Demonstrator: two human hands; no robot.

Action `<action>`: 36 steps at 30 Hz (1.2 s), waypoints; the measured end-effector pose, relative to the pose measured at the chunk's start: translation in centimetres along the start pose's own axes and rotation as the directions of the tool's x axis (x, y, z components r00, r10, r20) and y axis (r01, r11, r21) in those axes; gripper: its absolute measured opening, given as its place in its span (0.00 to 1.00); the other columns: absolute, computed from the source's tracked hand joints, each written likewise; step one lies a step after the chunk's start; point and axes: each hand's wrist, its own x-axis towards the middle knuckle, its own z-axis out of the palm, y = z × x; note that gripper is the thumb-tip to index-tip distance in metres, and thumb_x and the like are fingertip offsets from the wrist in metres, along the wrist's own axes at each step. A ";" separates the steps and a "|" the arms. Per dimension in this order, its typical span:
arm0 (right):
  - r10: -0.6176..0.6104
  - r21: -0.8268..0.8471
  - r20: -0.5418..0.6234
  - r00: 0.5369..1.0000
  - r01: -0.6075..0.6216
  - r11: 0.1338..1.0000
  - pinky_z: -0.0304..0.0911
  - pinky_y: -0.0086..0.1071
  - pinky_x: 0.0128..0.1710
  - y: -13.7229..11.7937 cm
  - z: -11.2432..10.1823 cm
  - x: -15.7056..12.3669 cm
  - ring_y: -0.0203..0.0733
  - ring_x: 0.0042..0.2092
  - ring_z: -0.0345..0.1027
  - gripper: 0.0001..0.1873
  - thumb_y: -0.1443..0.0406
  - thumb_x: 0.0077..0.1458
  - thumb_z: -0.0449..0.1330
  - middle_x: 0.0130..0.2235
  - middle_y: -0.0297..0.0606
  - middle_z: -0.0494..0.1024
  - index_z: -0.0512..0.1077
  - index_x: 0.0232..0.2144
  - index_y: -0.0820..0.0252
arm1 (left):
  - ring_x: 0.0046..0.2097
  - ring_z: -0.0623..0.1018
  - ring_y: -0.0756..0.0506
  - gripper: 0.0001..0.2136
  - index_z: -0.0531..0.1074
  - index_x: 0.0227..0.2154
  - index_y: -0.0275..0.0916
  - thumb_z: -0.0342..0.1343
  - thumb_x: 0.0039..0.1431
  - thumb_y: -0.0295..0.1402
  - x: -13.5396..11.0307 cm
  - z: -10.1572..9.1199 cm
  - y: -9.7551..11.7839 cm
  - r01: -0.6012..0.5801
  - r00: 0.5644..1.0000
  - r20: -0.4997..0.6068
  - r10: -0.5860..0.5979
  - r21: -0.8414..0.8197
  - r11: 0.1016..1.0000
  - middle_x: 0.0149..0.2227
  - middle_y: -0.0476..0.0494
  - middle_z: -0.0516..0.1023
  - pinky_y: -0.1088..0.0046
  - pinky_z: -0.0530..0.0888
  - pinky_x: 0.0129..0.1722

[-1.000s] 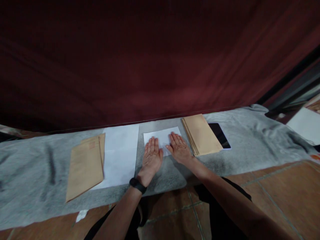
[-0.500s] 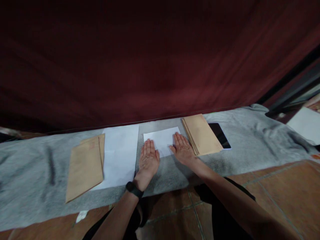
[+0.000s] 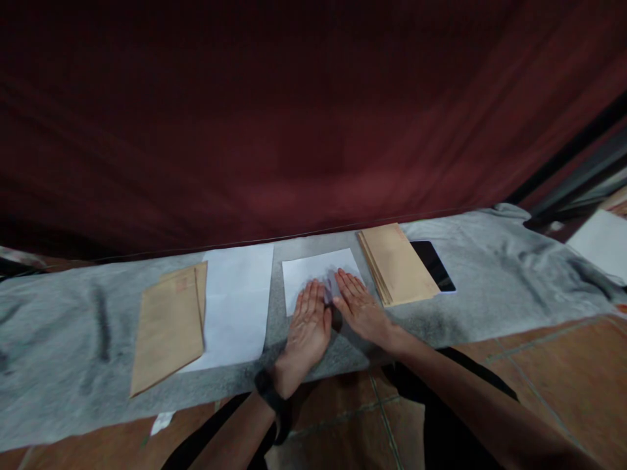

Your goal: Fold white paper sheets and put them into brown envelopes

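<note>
A folded sheet of white paper (image 3: 306,271) lies on the grey cloth in front of me. My left hand (image 3: 308,320) rests flat on its near edge, fingers stretched out. Just to the right, my right hand (image 3: 359,303) lies flat too, its fingertips on the paper. Both hands are open, with a small gap between them. A stack of brown envelopes (image 3: 399,264) sits right beside my right hand. To the left of my left hand are larger white sheets (image 3: 238,307), partly covered by more brown envelopes (image 3: 169,329).
A dark-screened phone or tablet (image 3: 434,264) lies partly under the right envelope stack. Grey cloth (image 3: 490,274) covers the long narrow surface. Behind it hangs a dark red curtain (image 3: 313,143). Tiled floor (image 3: 553,365) shows in front, with a white scrap (image 3: 161,423) at left.
My left hand has slid right along the paper, closer to my right hand. My right hand has shifted slightly down and stays flat.
</note>
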 end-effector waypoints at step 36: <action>0.022 0.035 0.092 0.996 -0.025 0.999 0.46 0.47 0.71 -0.3 1.1 3.5 0.44 0.71 0.46 0.29 0.57 0.73 0.38 0.69 0.44 0.57 0.56 0.68 0.64 | 0.72 0.51 0.40 0.27 0.51 0.69 0.28 0.37 0.67 0.28 4.2 1.7 -0.9 -0.008 0.995 0.102 0.001 0.065 0.998 0.70 0.30 0.56 0.52 0.56 0.69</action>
